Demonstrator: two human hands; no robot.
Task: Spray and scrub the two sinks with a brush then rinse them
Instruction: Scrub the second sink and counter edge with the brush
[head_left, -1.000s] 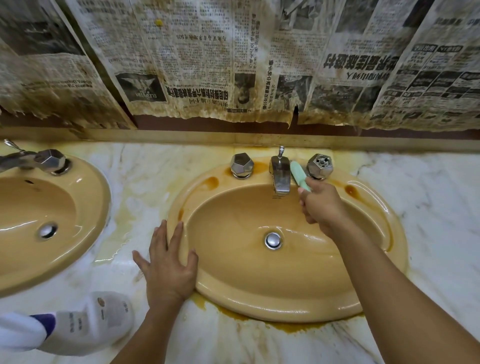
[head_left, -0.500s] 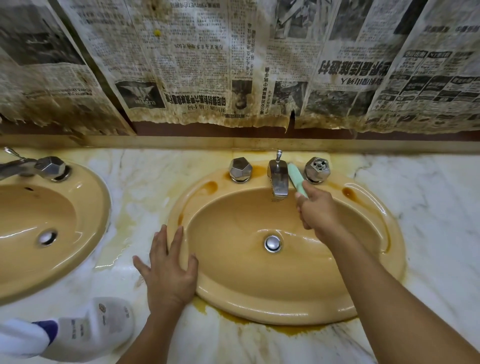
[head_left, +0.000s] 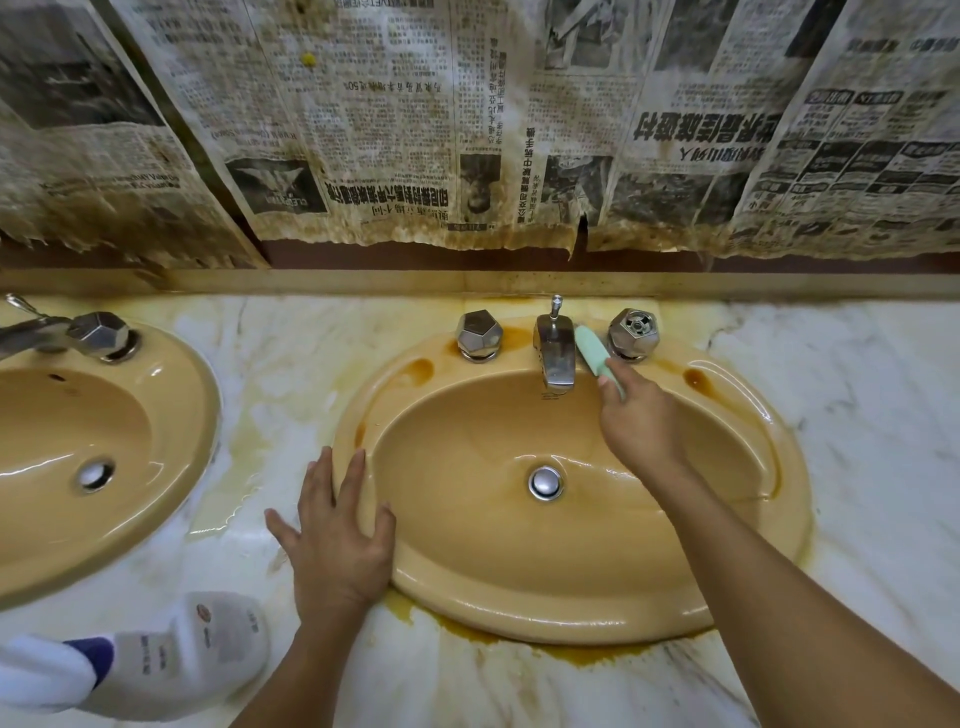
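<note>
Barely anything has shifted since the earlier frames: the right hand (head_left: 641, 421) has stayed up at the back of the right-hand sink (head_left: 571, 608), with the brush (head_left: 592, 351) in the same slot. Its fingers are curled round the pale green handle, the forefinger lying along it, so the hand is grasping the brush. The brush's head points up and away, set between the faucet spout (head_left: 556, 358) and the right knob (head_left: 634, 332), just beside both; whether the bristles touch the rim I cannot tell. Below the wrist lies the drain plug (head_left: 545, 483) in the wet basin. The left hand (head_left: 337, 545) holds nothing: it rests flat, fingers spread, across the sink's near-left rim and the marble counter (head_left: 857, 415). A white spray bottle (head_left: 192, 649) sits at the counter's near-left edge, in front of the second sink (head_left: 171, 415). Stained newspaper (head_left: 389, 130) covers the wall behind
</note>
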